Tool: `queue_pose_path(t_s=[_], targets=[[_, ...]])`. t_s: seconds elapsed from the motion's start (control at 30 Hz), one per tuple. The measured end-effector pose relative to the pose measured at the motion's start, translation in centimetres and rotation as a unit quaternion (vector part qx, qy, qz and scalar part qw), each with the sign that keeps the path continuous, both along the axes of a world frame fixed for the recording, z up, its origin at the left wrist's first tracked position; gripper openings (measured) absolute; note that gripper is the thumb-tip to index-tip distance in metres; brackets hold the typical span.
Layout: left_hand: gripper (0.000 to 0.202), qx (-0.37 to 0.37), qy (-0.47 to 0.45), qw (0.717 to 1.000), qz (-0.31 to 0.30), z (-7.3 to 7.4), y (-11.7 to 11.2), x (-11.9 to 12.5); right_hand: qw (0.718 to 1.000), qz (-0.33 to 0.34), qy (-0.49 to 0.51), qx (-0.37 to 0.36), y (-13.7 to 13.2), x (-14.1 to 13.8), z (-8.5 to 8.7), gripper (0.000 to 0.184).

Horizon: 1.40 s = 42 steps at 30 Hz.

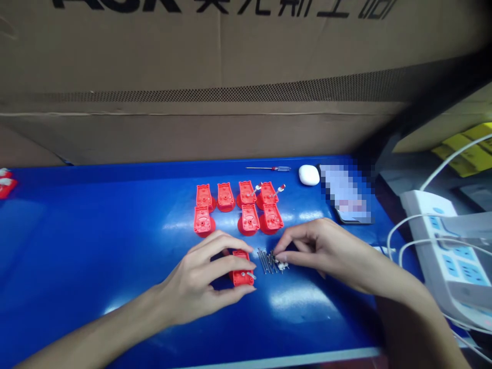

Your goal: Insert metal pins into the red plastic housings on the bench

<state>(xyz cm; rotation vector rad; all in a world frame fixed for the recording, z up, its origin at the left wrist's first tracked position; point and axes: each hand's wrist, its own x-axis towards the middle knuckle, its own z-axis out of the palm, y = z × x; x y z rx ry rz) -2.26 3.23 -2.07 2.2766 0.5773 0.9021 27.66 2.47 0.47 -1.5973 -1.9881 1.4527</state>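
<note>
My left hand point(203, 277) wraps around a red plastic housing point(243, 277) with a small metal-and-white part sticking from its right side. My right hand point(307, 251) reaches in from the right, its fingertips at a small pile of thin metal pins point(267, 261) with white bits at its right end. Whether those fingers hold a pin is hidden. Above both hands, several similar red housings point(248, 218) stand in two rows. Some have a small pin-like part on top.
Everything lies on a blue work table point(77, 246). Behind the housings are a small red-handled screwdriver point(269, 168), a white earbud case point(309, 175) and a pixelated phone point(346, 195). A white power strip point(446, 251) with cables sits right; a cardboard box point(230, 61) stands behind.
</note>
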Motion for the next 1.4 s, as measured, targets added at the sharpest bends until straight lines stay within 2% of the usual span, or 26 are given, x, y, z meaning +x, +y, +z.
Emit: queue_pose_path(t_s=[0.3,0.43,0.53,0.63,0.7,0.8,0.87,0.93,1.27,1.4], targets=[[0.025,-0.002,0.004,1.0,0.0,-0.1,0.0,-0.1,1.0,-0.002,-0.002,0.017,-0.1,0.0,0.1,0.033],[0.024,0.0,0.003,1.0,0.0,-0.3,0.0,-0.2,0.999,-0.003,0.008,0.035,-0.4,-0.5,0.9,0.031],[0.027,-0.002,0.004,1.0,-0.004,-0.5,0.0,-0.3,0.996,-0.013,0.059,0.063,-1.0,-1.5,1.5,0.027],[0.029,-0.005,0.003,1.0,-0.008,-0.6,0.0,-0.3,0.98,0.0,0.164,0.113,-1.8,-3.1,1.5,0.025],[0.028,-0.003,0.002,1.0,-0.009,-0.7,0.0,-0.3,0.964,0.015,0.2,0.174,-2.1,-4.1,1.0,0.025],[0.028,0.007,-0.003,1.0,-0.003,-0.7,0.0,-0.3,0.944,0.024,0.194,0.266,-2.2,-5.0,0.1,0.016],[0.028,0.01,-0.007,1.0,0.0,-0.8,0.0,-0.3,0.936,0.027,0.184,0.298,-2.1,-5.1,-0.2,0.011],[0.027,0.006,-0.006,1.0,0.002,-0.8,-0.1,-0.3,0.939,0.029,0.177,0.292,-2.0,-4.9,-0.2,0.011],[0.029,-0.005,-0.001,1.0,-0.007,-1.0,-0.1,-0.4,0.966,0.086,0.172,0.173,-1.8,-3.8,0.7,0.019],[0.029,-0.011,0.008,1.0,-0.01,-0.9,-0.1,-0.5,0.964,0.066,0.203,0.162,-1.8,-3.5,0.9,0.018]])
